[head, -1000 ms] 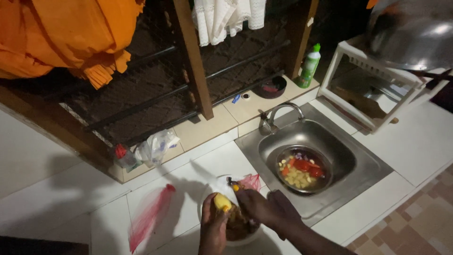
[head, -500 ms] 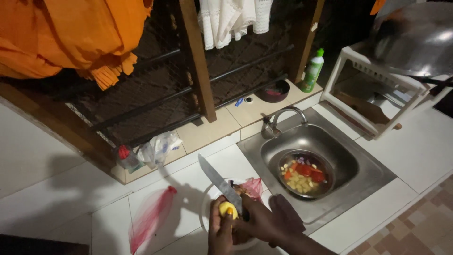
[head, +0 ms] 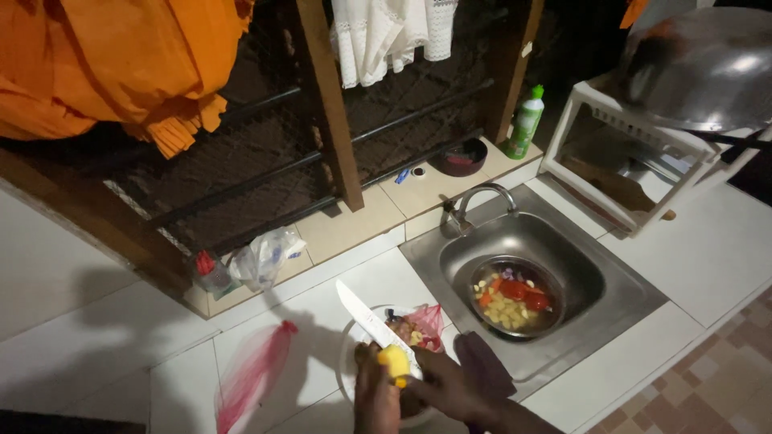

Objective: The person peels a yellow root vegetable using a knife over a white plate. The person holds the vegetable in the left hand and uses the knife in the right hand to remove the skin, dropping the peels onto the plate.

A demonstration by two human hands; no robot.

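My left hand (head: 374,400) holds a small yellow peeled piece of vegetable (head: 394,360) over a white bowl (head: 347,366) on the counter. Close beside it, my right hand (head: 452,387) grips a knife (head: 368,317); the blade points up and to the left and lies against the yellow piece. In the bowl, a pink plastic bag (head: 424,324) with dark scraps lies just beyond my hands. To the right, a metal bowl (head: 512,296) of chopped yellow and red vegetables sits in the steel sink (head: 599,277).
A tap (head: 474,199) stands behind the sink. The window sill holds a green bottle (head: 527,120), a dark bowl (head: 462,157) and a crumpled plastic bag (head: 265,257). A white dish rack (head: 623,165) under a big metal basin (head: 708,64) stands right. A pink mesh bag (head: 253,374) lies left.
The knife blade, low over the bowl a second ago, has come up and now points up-left against the yellow piece. Both hands stayed over the bowl.
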